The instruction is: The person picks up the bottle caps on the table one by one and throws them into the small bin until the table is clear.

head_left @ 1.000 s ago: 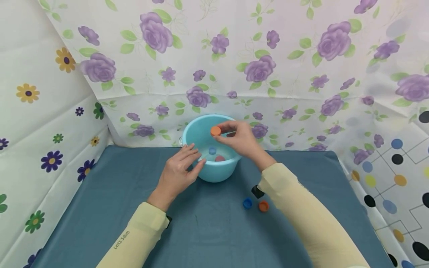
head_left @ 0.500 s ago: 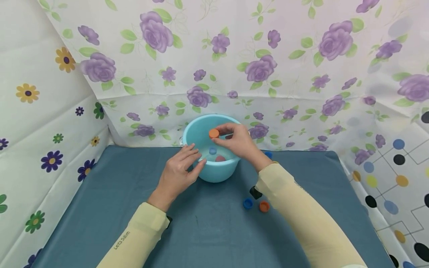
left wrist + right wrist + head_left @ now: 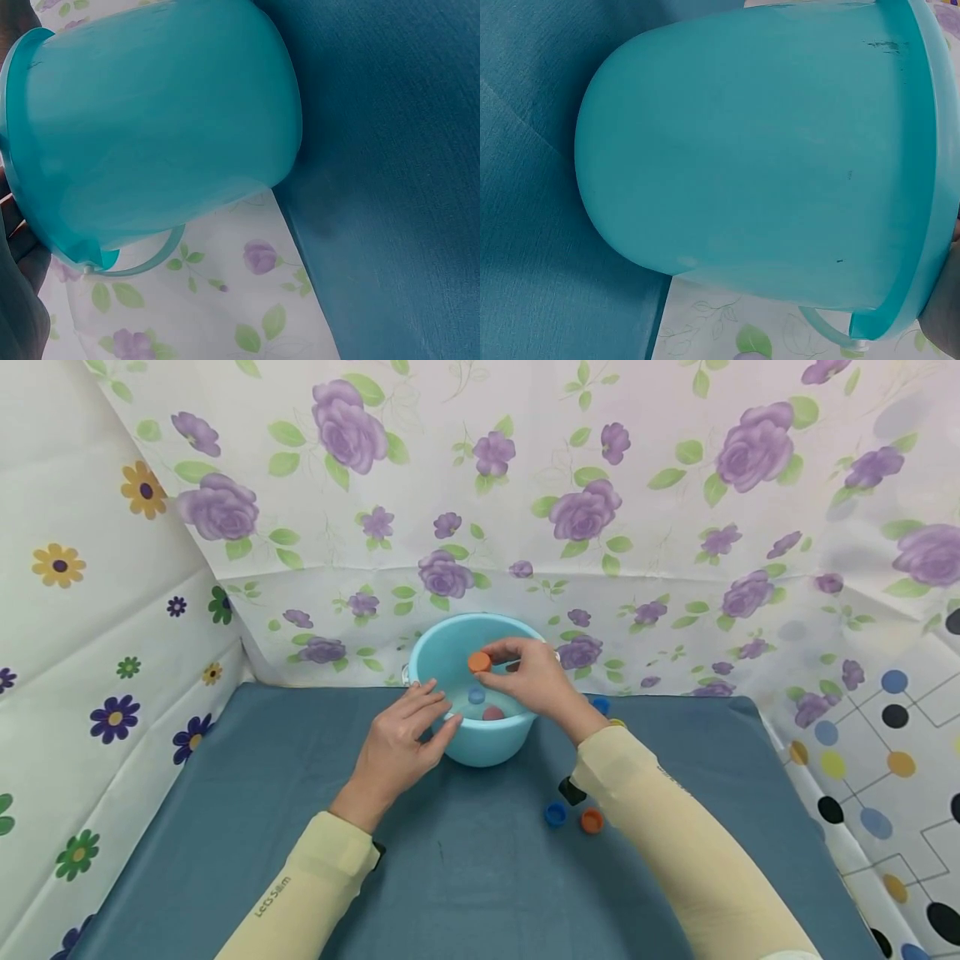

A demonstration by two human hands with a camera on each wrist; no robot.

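While the left hand (image 3: 401,739) rests its loosely extended fingers at the near left rim of a light-blue round plastic bucket (image 3: 486,748), the right hand (image 3: 534,675) pinches a small orange disc-shaped cap (image 3: 479,662) between thumb and fingertips. The cap sits at the ends of those fingers, over the bucket's mouth and apart from the floor inside.

The bucket stands on a dark blue cloth (image 3: 465,885) spread flat over the work surface. Behind it hangs a white sheet with purple roses (image 3: 487,518); a daisy-printed sheet (image 3: 82,643) hangs to the left, a dotted one (image 3: 862,777) to the right.

Counted from the near side: one blue round cap (image 3: 556,814) and one orange round cap (image 3: 592,821) lie side by side near the right forearm; two pieces show inside the bucket, one blue (image 3: 476,696), one pinkish red (image 3: 492,713); beyond the right wrist are one blue object (image 3: 601,705) and one yellow object (image 3: 617,722), both partly hidden.
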